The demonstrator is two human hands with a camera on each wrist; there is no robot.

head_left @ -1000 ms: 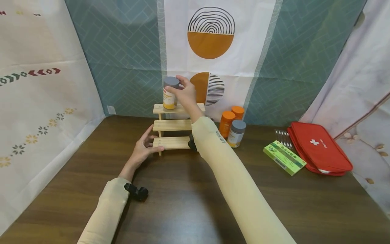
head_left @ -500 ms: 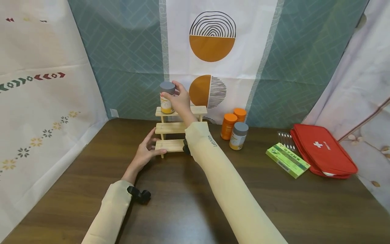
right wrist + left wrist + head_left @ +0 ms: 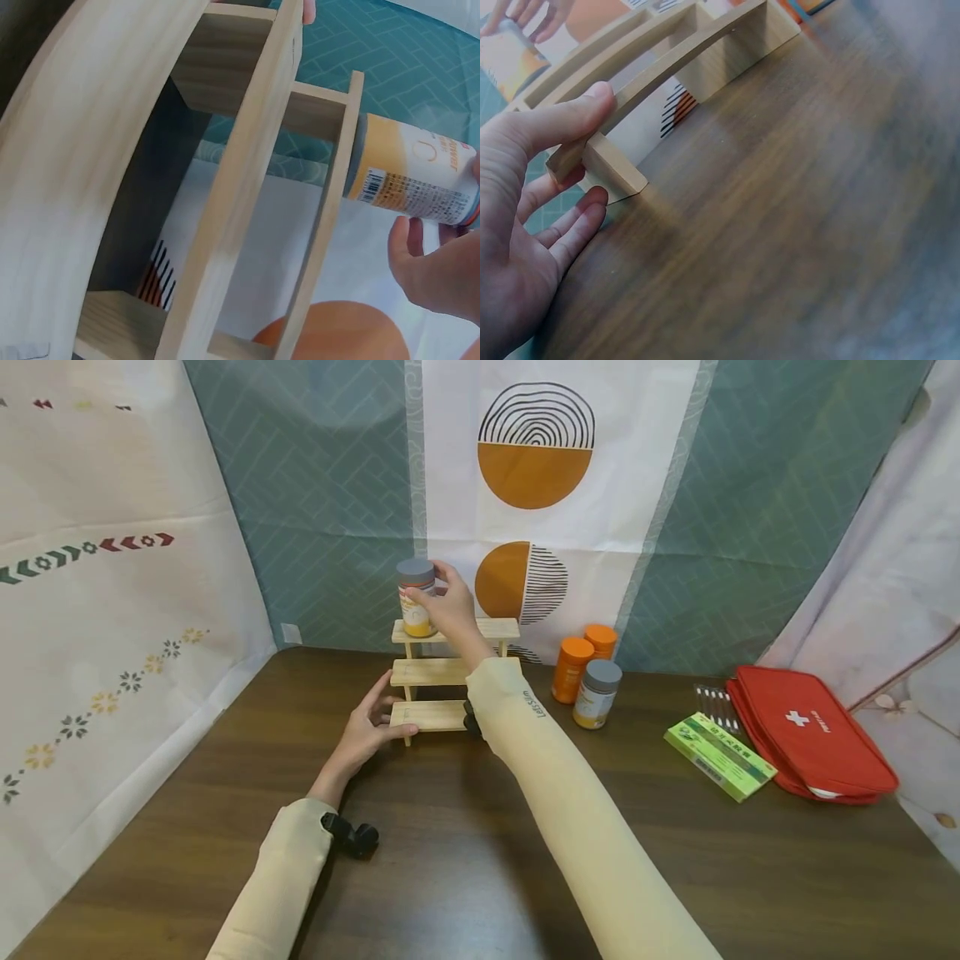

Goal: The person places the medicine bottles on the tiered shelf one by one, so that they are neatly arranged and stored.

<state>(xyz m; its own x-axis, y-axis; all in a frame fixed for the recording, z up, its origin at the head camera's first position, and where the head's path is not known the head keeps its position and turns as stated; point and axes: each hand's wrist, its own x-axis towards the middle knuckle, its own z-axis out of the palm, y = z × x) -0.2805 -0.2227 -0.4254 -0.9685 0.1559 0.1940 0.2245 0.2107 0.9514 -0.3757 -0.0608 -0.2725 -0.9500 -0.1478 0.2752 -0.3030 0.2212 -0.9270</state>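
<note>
A three-step wooden display rack [image 3: 429, 672] stands on the table near the back wall. My left hand [image 3: 362, 737] grips the left end of its lowest step. In the left wrist view the thumb lies over the board [image 3: 671, 69], the fingers below and behind it. My right hand [image 3: 456, 610] holds a pill bottle [image 3: 414, 608] with a grey lid and a white and yellow label, upright at the left end of the top step. The right wrist view has the bottle's base [image 3: 361, 154] against the step, seemingly touching. My right sleeve hides the right part of the lower steps.
Right of the rack stand two orange bottles [image 3: 572, 670] and another grey-lidded bottle [image 3: 597, 693]. Farther right lie a green medicine box [image 3: 720, 756], a clear pack of thin sticks [image 3: 717, 707] and a red first-aid pouch [image 3: 813, 731]. Patterned cloths hang behind and at both sides.
The right hand has shifted the bottle slightly left along the top step, to its left end. The left hand keeps its grip on the rack. The head view has shifted a little.
</note>
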